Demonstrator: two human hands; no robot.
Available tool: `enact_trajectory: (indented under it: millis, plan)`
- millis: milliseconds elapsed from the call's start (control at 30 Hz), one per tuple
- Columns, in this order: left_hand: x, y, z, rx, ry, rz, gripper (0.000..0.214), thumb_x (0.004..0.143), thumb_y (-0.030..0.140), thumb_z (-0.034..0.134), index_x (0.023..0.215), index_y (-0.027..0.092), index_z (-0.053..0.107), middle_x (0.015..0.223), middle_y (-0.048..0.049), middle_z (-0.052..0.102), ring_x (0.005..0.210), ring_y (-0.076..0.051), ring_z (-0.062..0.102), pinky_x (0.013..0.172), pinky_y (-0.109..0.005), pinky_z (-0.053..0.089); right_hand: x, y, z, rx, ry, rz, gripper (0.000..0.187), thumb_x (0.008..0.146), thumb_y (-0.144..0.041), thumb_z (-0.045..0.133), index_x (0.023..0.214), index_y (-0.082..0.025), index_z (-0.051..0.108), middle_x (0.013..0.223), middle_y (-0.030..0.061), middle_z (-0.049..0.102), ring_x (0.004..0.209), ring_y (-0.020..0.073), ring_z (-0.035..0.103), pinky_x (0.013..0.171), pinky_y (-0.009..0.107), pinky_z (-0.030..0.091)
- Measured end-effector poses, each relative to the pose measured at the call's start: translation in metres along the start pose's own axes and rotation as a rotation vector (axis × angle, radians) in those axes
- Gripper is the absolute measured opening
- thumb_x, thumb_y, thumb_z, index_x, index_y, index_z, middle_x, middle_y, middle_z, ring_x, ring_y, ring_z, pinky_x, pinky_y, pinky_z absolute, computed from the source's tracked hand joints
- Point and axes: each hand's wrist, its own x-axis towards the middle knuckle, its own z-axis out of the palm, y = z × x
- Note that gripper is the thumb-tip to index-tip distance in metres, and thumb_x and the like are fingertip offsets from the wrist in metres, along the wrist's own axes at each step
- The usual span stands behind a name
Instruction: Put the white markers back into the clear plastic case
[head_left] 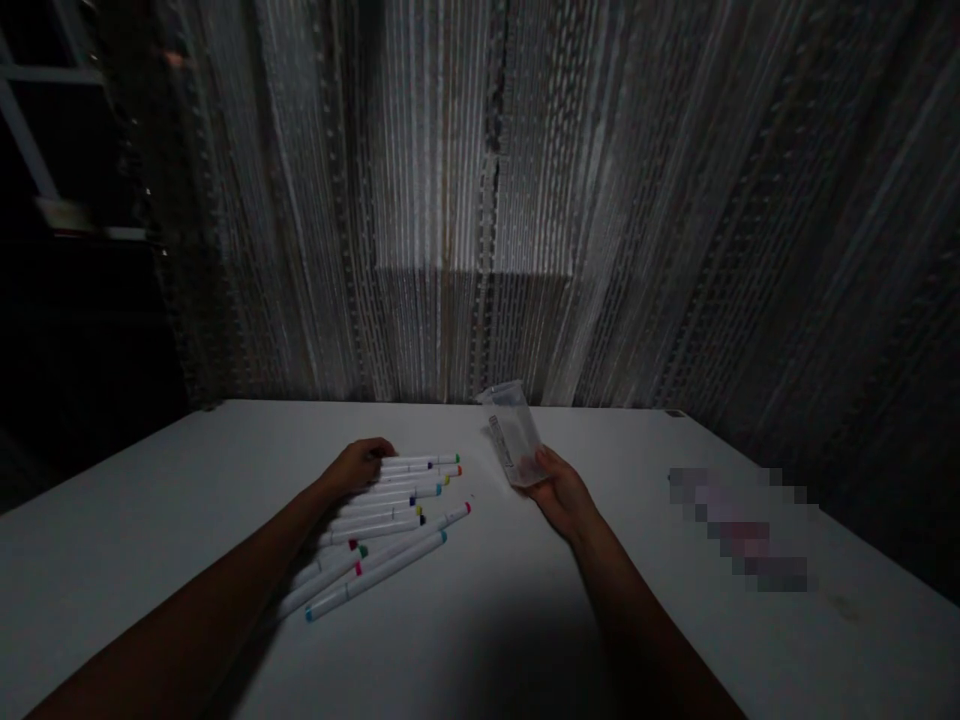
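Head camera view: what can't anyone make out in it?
All in the head view:
Left ends of several markers: hidden by the left hand and left forearm.
Print on the plastic pouch: too small and blurred.
Pixelated patch on the table: blocks hide what's underneath.

The surface [600,450] looks smooth and matt. The markers [379,529], towards its left edge, look like smooth, hard plastic, as do their caps [444,537]. The pouch [514,435] is thin, cloudy plastic film. Past the far edge, the curtain [480,200] looks like rough, stringy cloth.
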Motion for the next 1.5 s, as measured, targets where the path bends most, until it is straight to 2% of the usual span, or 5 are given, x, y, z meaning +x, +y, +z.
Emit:
enact_trajectory:
  millis: [167, 267, 467, 800, 1500]
  plan:
    - [-0.037, 0.023, -0.012, 0.077, 0.032, 0.1, 0.042, 0.072, 0.045, 0.053, 0.1, 0.016, 0.063, 0.101, -0.0099, 0.064, 0.092, -0.024, 0.059, 0.082, -0.031, 0.047, -0.005, -0.007, 0.002, 0.086, 0.004, 0.051, 0.018, 0.069, -0.03, 0.06, 0.084, -0.02, 0.058, 0.091, 0.0061, 0.065, 0.088, 0.022, 0.06, 0.083, 0.042, 0.046]
    - [-0.089, 0.028, -0.024, 0.282, -0.226, 0.267, 0.057, 0.073, 0.052, 0.055, 0.122, 0.023, 0.052, 0.131, -0.0081, 0.047, 0.121, -0.027, 0.041, 0.103, -0.04, 0.032, -0.007, -0.009, 0.004, 0.128, 0.037, 0.075, 0.016, 0.067, -0.028, 0.062, 0.08, -0.02, 0.057, 0.089, 0.005, 0.065, 0.087, 0.0222, 0.06, 0.085, 0.043, 0.045]
    - [-0.163, 0.004, -0.032, 0.703, -0.274, 0.416, 0.075, 0.076, 0.057, 0.052, 0.139, 0.035, 0.018, 0.147, -0.0047, 0.018, 0.132, -0.032, 0.019, 0.107, -0.054, 0.016, -0.005, -0.001, 0.01, -0.061, 0.025, -0.005, 0.035, 0.052, -0.017, 0.068, 0.085, -0.021, 0.055, 0.086, -0.0003, 0.063, 0.081, 0.0186, 0.059, 0.079, 0.038, 0.047]
    - [-0.107, 0.033, 0.009, 0.665, -0.259, 0.488, 0.07, 0.079, 0.058, 0.045, 0.137, 0.023, 0.027, 0.144, -0.0128, 0.023, 0.133, -0.031, 0.018, 0.107, -0.054, 0.013, -0.001, 0.014, 0.007, -0.478, -0.013, -0.136, 0.06, 0.04, -0.012, 0.071, 0.096, -0.02, 0.051, 0.098, 0.0021, 0.059, 0.097, 0.0213, 0.053, 0.086, 0.037, 0.042]
    - [-0.057, 0.052, 0.035, 0.683, -0.109, 0.121, 0.077, 0.073, 0.07, 0.038, 0.133, 0.022, 0.035, 0.144, -0.0157, 0.024, 0.133, -0.034, 0.013, 0.1, -0.062, 0.014, 0.02, 0.005, -0.001, -1.431, 0.73, -0.145, 0.061, 0.06, -0.046, 0.064, 0.107, -0.013, 0.045, 0.105, 0.0196, 0.056, 0.103, 0.0331, 0.052, 0.08, 0.04, 0.041]
